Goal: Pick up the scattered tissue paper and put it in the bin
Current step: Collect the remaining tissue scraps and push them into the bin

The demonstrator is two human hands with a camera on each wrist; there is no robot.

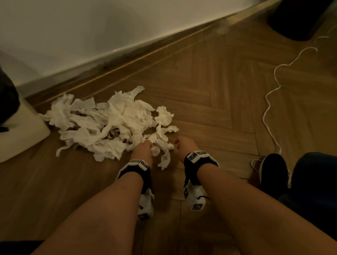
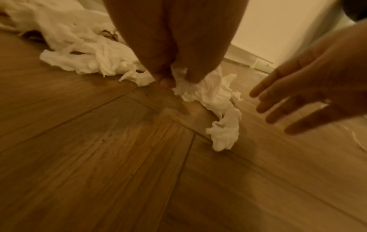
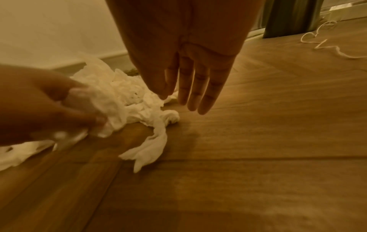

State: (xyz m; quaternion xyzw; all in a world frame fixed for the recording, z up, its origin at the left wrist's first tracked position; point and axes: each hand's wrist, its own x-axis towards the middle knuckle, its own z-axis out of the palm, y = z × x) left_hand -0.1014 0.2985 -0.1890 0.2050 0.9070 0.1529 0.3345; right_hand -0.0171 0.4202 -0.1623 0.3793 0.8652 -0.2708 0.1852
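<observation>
A loose heap of white tissue paper [image 1: 108, 121] lies on the wooden floor near the skirting board. My left hand [image 1: 145, 146] is at the heap's near right edge and pinches a crumpled tissue strip [image 2: 208, 92] between thumb and fingers; the strip's tail [image 2: 224, 138] trails on the floor. Just right of it, my right hand [image 1: 179, 145] points down with straight fingers [image 3: 198, 97], holds nothing, and hovers beside the strip. A black container [image 1: 1, 101] with something white inside stands at the far left on a white base.
A dark ribbed cylinder [image 1: 300, 17] stands at the back right by the wall. A thin white cord [image 1: 272, 98] snakes across the floor on the right. My dark shoe [image 1: 273, 171] and trouser leg [image 1: 322, 186] are at the right.
</observation>
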